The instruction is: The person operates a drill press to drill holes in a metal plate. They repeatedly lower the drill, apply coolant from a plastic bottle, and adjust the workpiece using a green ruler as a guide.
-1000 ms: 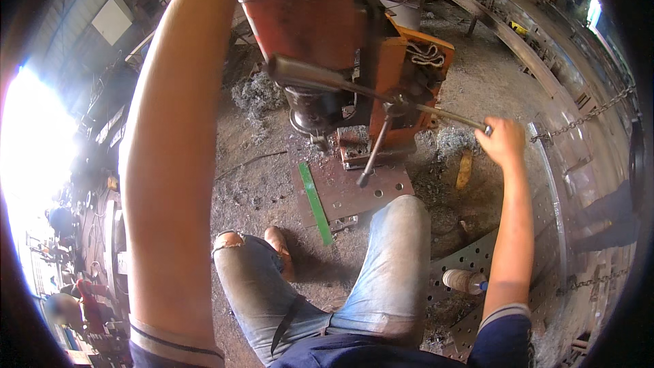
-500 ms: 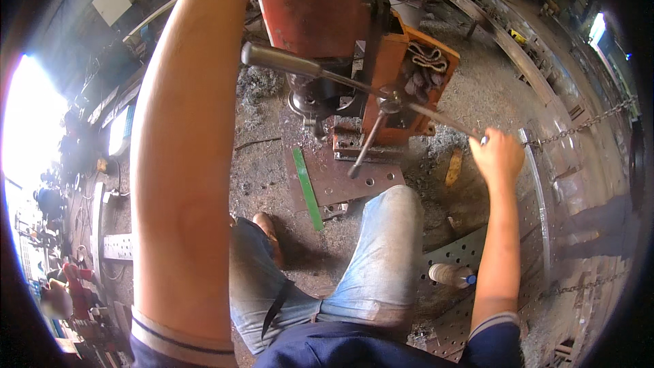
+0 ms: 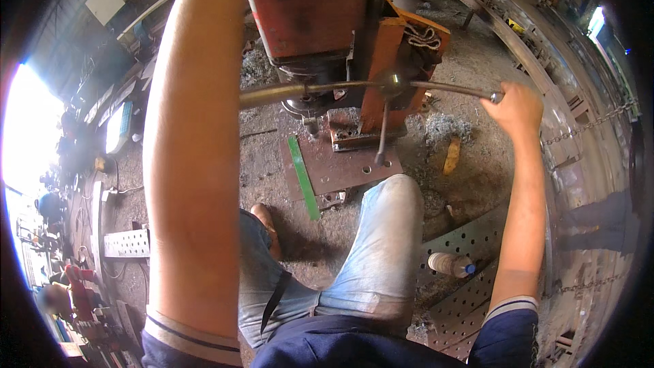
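Observation:
My right hand [image 3: 518, 105] is closed around the outer end of a spoke handle [image 3: 453, 87] on a drill. Its hub [image 3: 394, 83] carries other spokes; one points down, and a longer one with a thick grip [image 3: 276, 95] runs left behind my left forearm [image 3: 194, 150]. That arm stretches past the top edge, so my left hand is out of sight. Left of the hub hangs the drill's red motor housing [image 3: 306, 10], beside an orange body [image 3: 381, 61]. Below the housing a drill chuck [image 3: 310, 125] sits above a brown steel plate [image 3: 340, 174], where a green strip [image 3: 303, 177] lies.
A crumpled cloth [image 3: 422, 37] lies in the orange body. Metal shavings [image 3: 446, 128] litter the floor. By my right knee a bottle with a blue cap [image 3: 451, 264] lies on a perforated plate [image 3: 477, 235]. A chain [image 3: 593, 123] hangs at the right, near a long curved beam [image 3: 490, 17].
The spoke handles have turned: the right end rose with my right hand, which also moved right, and the left end dropped. The lower spoke swung right. My view shifted slightly.

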